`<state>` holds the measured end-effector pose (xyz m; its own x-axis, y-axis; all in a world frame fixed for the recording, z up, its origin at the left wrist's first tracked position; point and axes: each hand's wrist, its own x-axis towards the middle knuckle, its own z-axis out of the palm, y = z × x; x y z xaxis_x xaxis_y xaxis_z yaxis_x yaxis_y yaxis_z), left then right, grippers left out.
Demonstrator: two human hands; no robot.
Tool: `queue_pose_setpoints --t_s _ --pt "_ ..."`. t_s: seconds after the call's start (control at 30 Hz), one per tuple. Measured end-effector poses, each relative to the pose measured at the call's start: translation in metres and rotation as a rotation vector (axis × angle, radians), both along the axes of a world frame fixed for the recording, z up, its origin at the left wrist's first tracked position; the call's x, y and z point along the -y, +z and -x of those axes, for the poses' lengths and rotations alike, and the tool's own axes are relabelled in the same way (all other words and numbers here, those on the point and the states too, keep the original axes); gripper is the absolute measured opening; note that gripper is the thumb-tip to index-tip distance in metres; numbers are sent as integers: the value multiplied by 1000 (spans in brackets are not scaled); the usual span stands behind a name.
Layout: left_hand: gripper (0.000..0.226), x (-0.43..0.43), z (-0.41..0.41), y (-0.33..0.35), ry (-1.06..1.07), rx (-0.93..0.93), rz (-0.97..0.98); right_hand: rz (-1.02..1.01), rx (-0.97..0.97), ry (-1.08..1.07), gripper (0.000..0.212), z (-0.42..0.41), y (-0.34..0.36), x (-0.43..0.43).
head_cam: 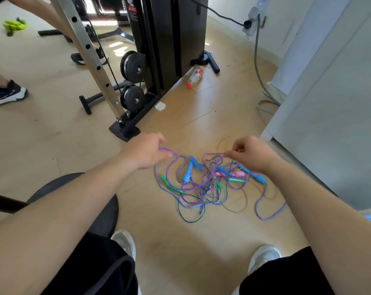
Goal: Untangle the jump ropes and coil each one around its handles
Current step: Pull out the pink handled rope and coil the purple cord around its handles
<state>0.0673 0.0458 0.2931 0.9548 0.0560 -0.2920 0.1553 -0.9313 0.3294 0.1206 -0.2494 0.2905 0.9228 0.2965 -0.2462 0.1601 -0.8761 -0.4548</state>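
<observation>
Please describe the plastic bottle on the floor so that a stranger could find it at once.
Find the tall black machine at the top centre. At its foot a clear plastic bottle lies on its side. Nothing else nearby has its orange-red cap.

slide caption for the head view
Untangling: left hand and right hand each pinch purple rope above tangled jump ropes.

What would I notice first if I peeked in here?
The bright tangle of jump ropes on the floor in the middle, with colourful handles poking out. Two hands reach over it: the left hand and the right hand each pinch a purple strand. Behind stands a big black weight machine, with a bottle lying beside it.
</observation>
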Motion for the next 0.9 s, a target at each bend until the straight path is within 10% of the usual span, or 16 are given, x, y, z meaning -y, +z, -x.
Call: queue_pose_setpoints --t_s 0.27,0.5,0.73,0.9 --pt "23 60 6 4 -118 76 547 -339 -129 221 17 16 17 -50" --pt "25 24 -9 24 -74 176 219 -108 -68 69 48 1 -12 -3" --pt "24 -20 -7 7 58 49 -44 -10 -138 35 28 0 -21 20" --pt "41 46 4 7 -60 45 403 -196 -77 175 23 12 0 -31"
